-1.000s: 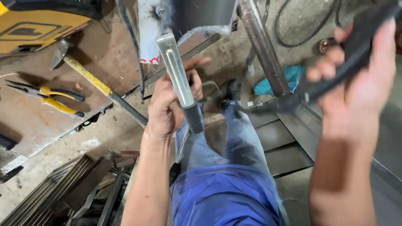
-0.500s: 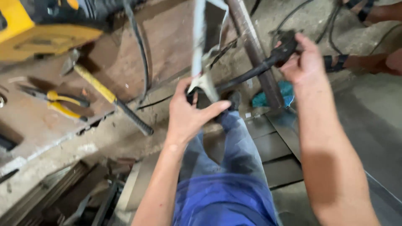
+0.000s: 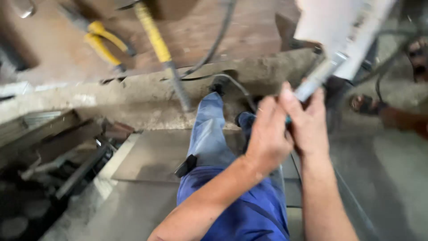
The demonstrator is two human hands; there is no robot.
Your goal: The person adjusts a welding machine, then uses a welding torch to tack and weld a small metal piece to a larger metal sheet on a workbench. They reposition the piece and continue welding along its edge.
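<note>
My left hand and my right hand meet above my knees, right of centre. Both close around the lower end of a grey metal bar. The bar rises at a slant to a pale flat plate at the top right. A small teal bit shows between the two hands; the blur hides what it is. A dark cable curves just right of the plate. My legs in blue trousers stretch out below the hands.
A yellow-handled hammer and yellow-handled pliers lie on the brown surface at the top. Dark metal scrap is piled at the left. A steel sheet lies under my legs. Another person's sandalled foot is at the right.
My right hand has come down from the upper right and now joins my left hand on the bar. The view has swung, so the hammer and pliers sit higher in it.
</note>
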